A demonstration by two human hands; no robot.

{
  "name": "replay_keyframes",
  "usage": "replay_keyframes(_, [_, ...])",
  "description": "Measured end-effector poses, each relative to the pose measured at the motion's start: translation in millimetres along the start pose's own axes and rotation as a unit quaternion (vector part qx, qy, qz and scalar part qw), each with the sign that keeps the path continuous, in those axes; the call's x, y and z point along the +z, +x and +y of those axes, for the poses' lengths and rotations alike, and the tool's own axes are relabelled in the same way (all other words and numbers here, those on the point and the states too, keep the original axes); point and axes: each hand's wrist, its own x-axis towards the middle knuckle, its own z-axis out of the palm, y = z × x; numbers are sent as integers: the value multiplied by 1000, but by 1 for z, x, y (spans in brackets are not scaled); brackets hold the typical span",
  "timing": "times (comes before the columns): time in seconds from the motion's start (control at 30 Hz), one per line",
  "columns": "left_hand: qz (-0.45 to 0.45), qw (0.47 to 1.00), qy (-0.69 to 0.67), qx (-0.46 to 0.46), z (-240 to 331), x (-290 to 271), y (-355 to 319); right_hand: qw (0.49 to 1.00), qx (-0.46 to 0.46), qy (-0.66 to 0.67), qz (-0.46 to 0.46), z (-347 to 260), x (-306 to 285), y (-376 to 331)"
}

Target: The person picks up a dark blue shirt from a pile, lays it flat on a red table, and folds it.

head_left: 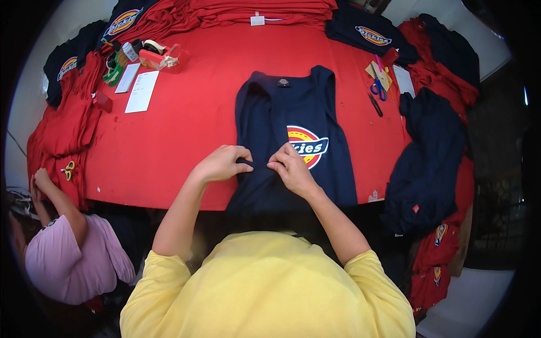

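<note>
A navy sleeveless shirt [332, 121] with a round printed logo lies on the red-covered table, its neck end away from me. The left part of the shirt is folded inward and covers some of the logo. My left hand [225, 162] pinches the fabric near the shirt's left edge, thumb and fingers together. Just right of it, my right hand [290, 168] pinches the cloth beside the logo. A short stretch of fabric spans between both hands. The shirt's lower end hangs over the table's near edge.
Red garments [73, 127] pile up at the left; another navy garment [425, 163] drapes at the right. Blue scissors [378, 88], a red tape dispenser [160, 59] and a white paper sheet [142, 92] lie on the table [186, 129]. A person in pink [73, 259] sits at left.
</note>
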Motion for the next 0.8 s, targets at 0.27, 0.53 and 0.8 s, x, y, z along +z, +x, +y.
replay_keyframes(0.27, [115, 985, -121, -39, 5, 5, -6, 983, 72, -76, 152, 21, -43, 3])
replay_keyframes(0.53, [300, 951, 72, 31, 35, 3, 20, 909, 26, -330, 254, 73, -116, 9])
replay_keyframes(0.8, [140, 985, 17, 100, 27, 58, 63, 989, -11, -142, 44, 19, -51, -2])
